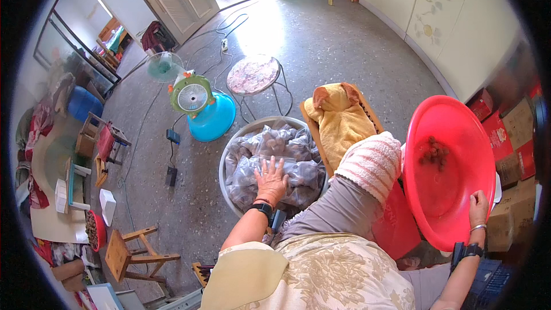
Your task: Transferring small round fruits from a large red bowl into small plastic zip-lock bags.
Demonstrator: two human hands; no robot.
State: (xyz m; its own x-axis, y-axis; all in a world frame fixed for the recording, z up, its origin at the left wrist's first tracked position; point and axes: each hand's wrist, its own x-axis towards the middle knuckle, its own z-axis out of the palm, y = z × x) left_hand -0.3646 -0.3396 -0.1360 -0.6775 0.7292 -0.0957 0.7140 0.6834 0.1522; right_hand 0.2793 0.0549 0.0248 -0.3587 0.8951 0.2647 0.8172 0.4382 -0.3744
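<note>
My left hand [272, 181] lies with fingers spread on a clear plastic bag [280, 165] of brownish lumps. That bag sits among similar bags in a round grey basin [223, 181] in front of me. On the right, a large red plastic basin [456, 159] holds a small cluster of brown, round, nut-like pieces [434, 153]. My right hand [478, 206] is over this basin's near right side, fingers curled; whether something is inside them is hidden. A pink-and-white striped towel [368, 163] covers my knee between the basins.
Beyond the towel stands a wooden-framed seat with a yellow plush cover [344, 133]. A round stool [253, 75], a green fan [192, 97] on an upturned blue basin [213, 118], and cables [142, 133] occupy the floor. A wooden stool [125, 254] stands left; cardboard boxes [516, 202] line the right.
</note>
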